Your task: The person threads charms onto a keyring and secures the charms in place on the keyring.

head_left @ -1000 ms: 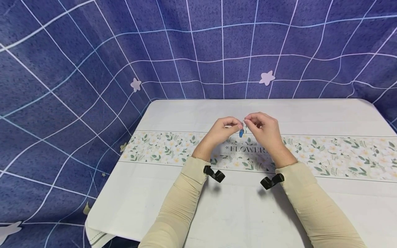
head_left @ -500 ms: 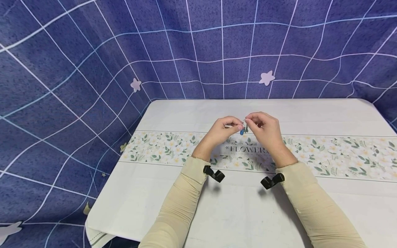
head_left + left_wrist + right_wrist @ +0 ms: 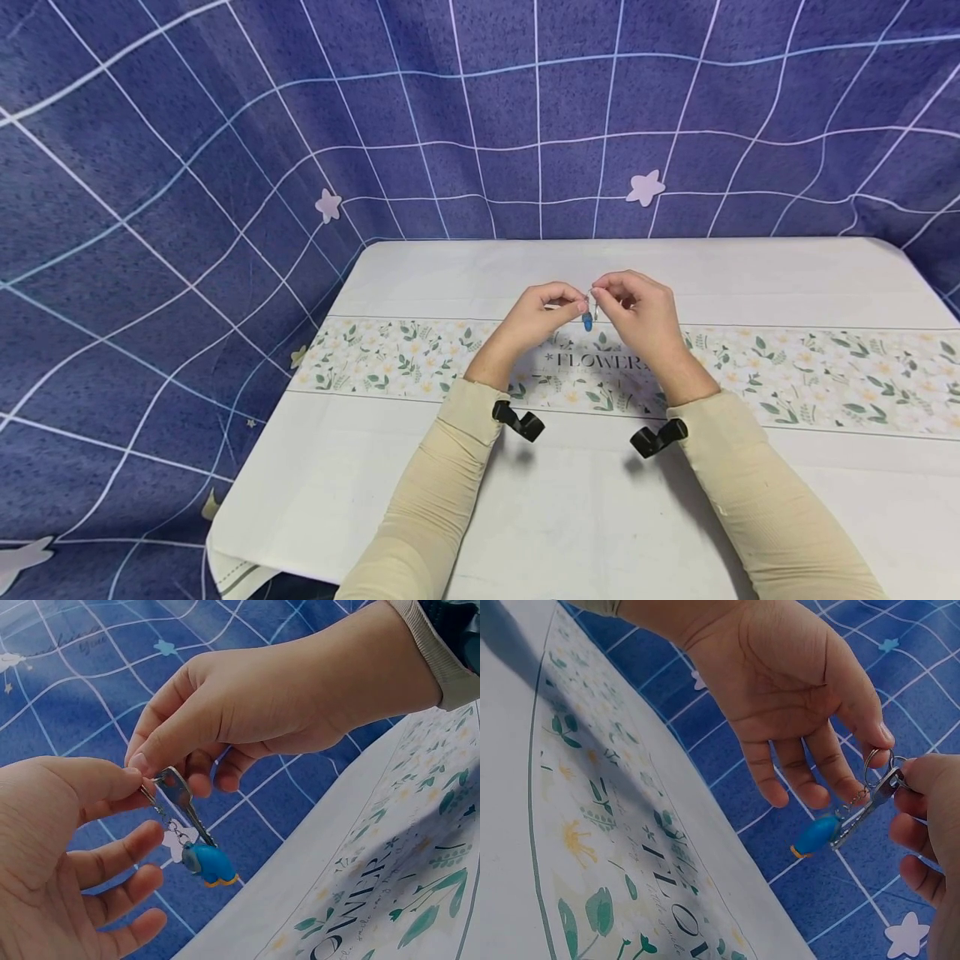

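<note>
Both hands meet above the table, with a key ring between their fingertips. My left hand (image 3: pixel 542 313) pinches a metal split ring (image 3: pixel 870 777) between thumb and forefinger, its other fingers spread loosely in the left wrist view. My right hand (image 3: pixel 636 310) pinches the metal close beside it, near the head of a silver key (image 3: pixel 182 796); its fingertips hide the exact hold. The key hangs blade down. From a short chain (image 3: pixel 178 831) dangles a small blue charm (image 3: pixel 213 862) with an orange edge, close to the key blade.
A white table cover (image 3: pixel 352 450) with a flower-printed band (image 3: pixel 405 358) lies under the hands. Behind and to the left hangs a blue curtain (image 3: pixel 480 108) with grid lines and stars. Black straps (image 3: pixel 519 422) sit at both cuffs.
The charm and key swing and turn a little below the fingers, the charm ending slightly further right. Both hands stay almost in place, with only small fingertip shifts.
</note>
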{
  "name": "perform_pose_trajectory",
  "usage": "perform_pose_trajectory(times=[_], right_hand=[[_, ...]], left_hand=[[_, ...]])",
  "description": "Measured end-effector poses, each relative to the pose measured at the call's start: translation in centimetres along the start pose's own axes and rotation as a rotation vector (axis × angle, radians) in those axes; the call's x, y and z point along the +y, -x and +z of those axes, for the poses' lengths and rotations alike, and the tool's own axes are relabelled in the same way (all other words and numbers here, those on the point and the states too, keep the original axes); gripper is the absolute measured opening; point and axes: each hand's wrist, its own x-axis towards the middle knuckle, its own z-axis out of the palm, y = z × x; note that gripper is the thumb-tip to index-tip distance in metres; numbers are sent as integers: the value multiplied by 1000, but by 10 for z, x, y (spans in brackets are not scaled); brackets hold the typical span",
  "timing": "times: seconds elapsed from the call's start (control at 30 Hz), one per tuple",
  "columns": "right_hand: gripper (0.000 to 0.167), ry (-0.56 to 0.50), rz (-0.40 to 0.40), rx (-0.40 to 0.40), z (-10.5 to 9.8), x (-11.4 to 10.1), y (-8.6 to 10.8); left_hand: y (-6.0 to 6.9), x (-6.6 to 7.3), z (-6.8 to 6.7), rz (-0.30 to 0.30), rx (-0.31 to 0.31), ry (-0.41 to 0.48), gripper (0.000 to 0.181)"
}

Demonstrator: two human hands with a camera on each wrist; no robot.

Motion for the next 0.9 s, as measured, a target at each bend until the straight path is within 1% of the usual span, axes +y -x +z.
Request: perform_pose_trajectory(times=[0.13, 0.3, 0.4, 0.53, 0.6, 0.8, 0.9], right_hand=[[6, 6, 7, 5, 0, 0, 0], [6, 21, 16, 15, 0, 0, 0], [5, 20, 18, 16, 0, 0, 0], [5, 14, 15, 14, 0, 0, 0], [5, 11, 12, 11, 0, 0, 0], [5, 13, 2, -6, 0, -2, 1], [5, 21, 6, -5, 1, -1, 0]], left_hand=[[1, 0, 0, 15, 9, 12, 16], [1, 0, 0, 27, 8, 3, 14], [2, 2, 0, 11, 6, 5, 15], [2, 4, 0, -28, 4, 14, 17], [1, 4, 0, -36, 1, 13, 19], [1, 4, 0, -3, -7, 9, 18], [2, 3, 0, 8, 0, 13, 17]])
